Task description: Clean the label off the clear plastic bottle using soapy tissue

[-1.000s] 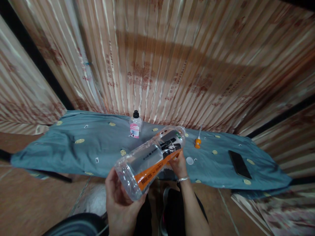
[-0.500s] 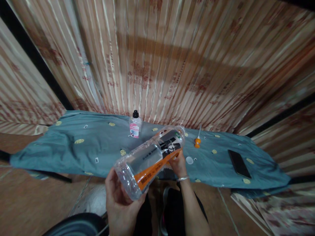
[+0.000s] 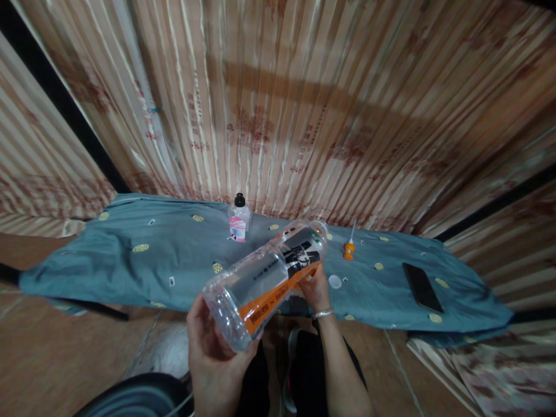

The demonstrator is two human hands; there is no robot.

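A large clear plastic bottle (image 3: 264,284) with an orange and black label is held tilted above the cloth, its base toward me and its neck to the upper right. My left hand (image 3: 219,353) grips it round the base. Under the neck end, my right hand (image 3: 315,286) closes on its side; part of those fingers is hidden behind the bottle. Beyond it, a small clear bottle (image 3: 238,223) with a black cap and pink label stands upright. To the right lies an orange piece with a thin pale tube (image 3: 348,249). A white disc (image 3: 334,282) lies near my right wrist.
A dark phone (image 3: 422,288) lies at the right of the teal patterned cloth (image 3: 186,255). Striped curtains (image 3: 278,133) hang close behind and at the sides, with dark poles (image 3: 65,104) slanting down. A round dark seat (image 3: 134,397) is at the lower left.
Hardly anything differs. The view has shifted very slightly, and both hands keep the large bottle in nearly the same tilted position.
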